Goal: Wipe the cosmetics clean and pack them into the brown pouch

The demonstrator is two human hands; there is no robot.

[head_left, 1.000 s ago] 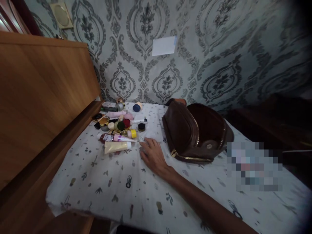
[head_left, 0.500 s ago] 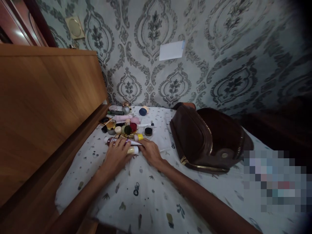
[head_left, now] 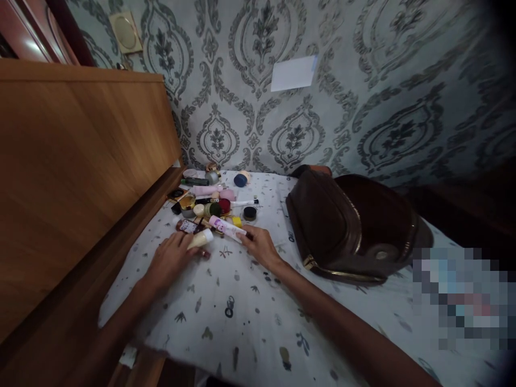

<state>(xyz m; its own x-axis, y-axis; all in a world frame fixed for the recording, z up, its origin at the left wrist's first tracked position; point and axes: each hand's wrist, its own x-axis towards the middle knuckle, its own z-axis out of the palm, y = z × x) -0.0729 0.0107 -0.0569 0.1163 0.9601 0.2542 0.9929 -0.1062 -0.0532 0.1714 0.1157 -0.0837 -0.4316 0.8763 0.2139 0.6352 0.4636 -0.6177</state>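
A wall in grey damask wallpaper (head_left: 342,80) stood beyond both hands, and a wooden cabinet (head_left: 80,140) rose to the left of the left one. Beneath the hands spread a printed white cloth (head_left: 258,333). Its left edge ran between the left hand and the cabinet, and a broad stretch of it showed on the near side of both hands. To the right of the right hand, across a narrower strip of cloth, sat a brown bag (head_left: 318,226) with gold-coloured zips.

The left hand (head_left: 171,255) had its fingers curled closed on a cream tube (head_left: 195,241), whose white cap jutted toward the right hand. The right hand (head_left: 261,247) was drawn into a pinch, its thumb and fingers gripping the near end of a pink-and-white tube (head_left: 228,228) that slanted away to the left.

Just beyond the left fingers lay a dark red bottle (head_left: 186,227) with a patterned label. A black-lidded jar (head_left: 250,213) stood beyond the right hand, well within reach, and a yellow lid (head_left: 237,221) showed just past its fingertips.
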